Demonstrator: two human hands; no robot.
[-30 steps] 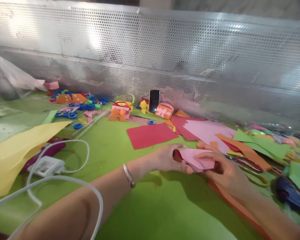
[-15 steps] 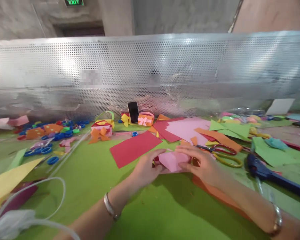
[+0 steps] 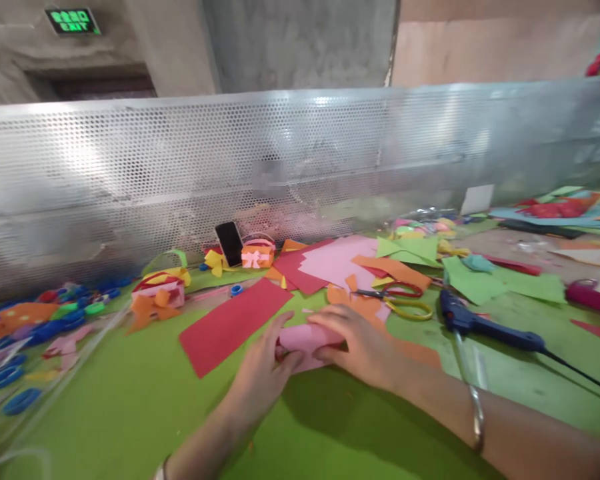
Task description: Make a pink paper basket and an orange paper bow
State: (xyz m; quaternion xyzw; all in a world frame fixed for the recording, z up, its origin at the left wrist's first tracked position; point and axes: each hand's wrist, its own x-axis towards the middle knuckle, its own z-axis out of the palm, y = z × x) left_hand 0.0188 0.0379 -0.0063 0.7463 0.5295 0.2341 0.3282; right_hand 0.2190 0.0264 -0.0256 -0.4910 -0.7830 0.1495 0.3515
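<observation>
A folded piece of pink paper (image 3: 307, 338) is held between my two hands, low over the green tabletop. My left hand (image 3: 265, 360) grips its left end, thumb in front and fingers behind. Around the right end, the fingers of my right hand (image 3: 357, 343) are closed, the thumb on the near side. The paper looks curved or rolled, and part of it hangs below my thumbs. Just beyond my left hand lies a red paper rectangle (image 3: 235, 327). Scissors with red and yellow handles (image 3: 405, 307) rest beyond my right hand.
A blue glue gun (image 3: 495, 327) with its cord lies at the right. Pink sheets (image 3: 337, 260) and green paper (image 3: 480, 280) are spread at the back. Small paper baskets (image 3: 257, 255), a phone (image 3: 229, 243) and blue rings (image 3: 23, 401) stand or lie farther left. A perforated metal panel (image 3: 180, 167) borders the table.
My view has swung to the right, so the scene sits farther left. The pink paper, angular and folded before, now looks smoother and more rounded between my hands.
</observation>
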